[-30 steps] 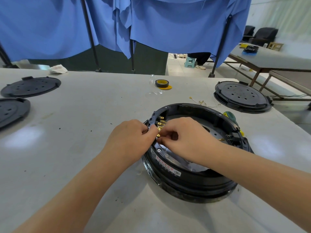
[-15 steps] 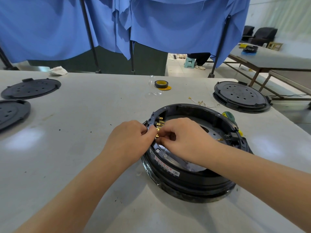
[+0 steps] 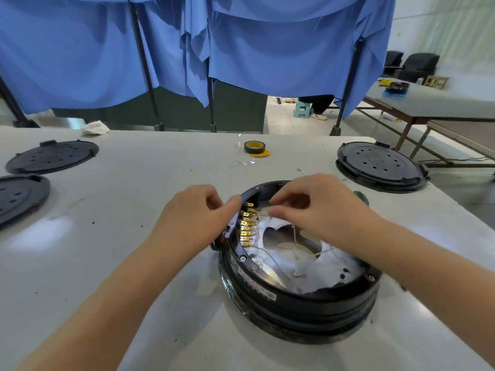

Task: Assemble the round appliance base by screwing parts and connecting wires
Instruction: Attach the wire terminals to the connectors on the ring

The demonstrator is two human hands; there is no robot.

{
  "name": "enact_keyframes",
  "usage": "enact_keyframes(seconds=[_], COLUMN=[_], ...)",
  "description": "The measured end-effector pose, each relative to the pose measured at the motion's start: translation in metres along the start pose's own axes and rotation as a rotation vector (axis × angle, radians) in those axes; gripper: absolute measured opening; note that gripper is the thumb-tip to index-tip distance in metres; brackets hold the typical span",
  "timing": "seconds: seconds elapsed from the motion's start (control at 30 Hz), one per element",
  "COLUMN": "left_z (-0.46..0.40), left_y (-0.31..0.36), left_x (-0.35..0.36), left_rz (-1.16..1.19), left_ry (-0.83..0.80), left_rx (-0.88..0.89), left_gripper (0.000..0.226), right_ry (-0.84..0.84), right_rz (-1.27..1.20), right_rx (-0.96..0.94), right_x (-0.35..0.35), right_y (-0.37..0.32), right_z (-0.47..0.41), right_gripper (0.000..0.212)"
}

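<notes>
The round appliance base (image 3: 302,298) sits open on the white table (image 3: 112,215), right of centre and near me, with screws already showing in its rim, so I judge I am at the wiring stage. My left hand (image 3: 192,218) grips the connector bracket (image 3: 235,218) at the left rim, beside the brass terminals (image 3: 247,228). My right hand (image 3: 316,210) pinches a thin white wire (image 3: 263,214) just above them; other wires lie loose inside, and no cover is on.

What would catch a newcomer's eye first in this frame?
The open round appliance base at centre right on the white table, with a row of brass terminals along its left inner rim. Both hands meet over it: the left hand rests on the rim, and the right hand pinches a thin wire. Behind hangs a blue curtain.
</notes>
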State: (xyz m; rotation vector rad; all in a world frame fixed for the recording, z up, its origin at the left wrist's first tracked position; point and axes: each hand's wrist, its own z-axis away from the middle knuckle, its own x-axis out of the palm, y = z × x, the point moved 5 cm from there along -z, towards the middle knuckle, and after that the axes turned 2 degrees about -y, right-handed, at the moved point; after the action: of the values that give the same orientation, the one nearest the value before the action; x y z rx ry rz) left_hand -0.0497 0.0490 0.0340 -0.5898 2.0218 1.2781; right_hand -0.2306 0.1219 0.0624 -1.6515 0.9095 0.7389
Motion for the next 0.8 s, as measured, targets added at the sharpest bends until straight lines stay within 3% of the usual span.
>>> enact_keyframes(seconds=[0.1, 0.27, 0.67, 0.8], left_z=[-0.008, -0.027, -0.045, -0.043], left_y=[0.008, 0.025, 0.028, 0.028], left_x=[0.008, 0.037, 0.061, 0.060], left_rz=[0.066, -0.021, -0.104, -0.101], left_ry=[-0.068, -0.197, -0.200, -0.196], left_rx=[0.010, 0.090, 0.086, 0.079], left_gripper=[0.027, 0.042, 0.028, 0.027], right_ry=[0.087, 0.201, 0.064, 0.065], right_rz=[-0.031, -0.043, 0.241, 0.249], right_rx=[0.064, 0.251, 0.492, 0.482], right_x=[-0.027, -0.047, -0.014, -0.006], right_y=[0.028, 0.100, 0.207, 0.214], right_z=[-0.013, -0.039, -0.087, -0.090], right_gripper=[0.008, 0.005, 0.022, 0.008])
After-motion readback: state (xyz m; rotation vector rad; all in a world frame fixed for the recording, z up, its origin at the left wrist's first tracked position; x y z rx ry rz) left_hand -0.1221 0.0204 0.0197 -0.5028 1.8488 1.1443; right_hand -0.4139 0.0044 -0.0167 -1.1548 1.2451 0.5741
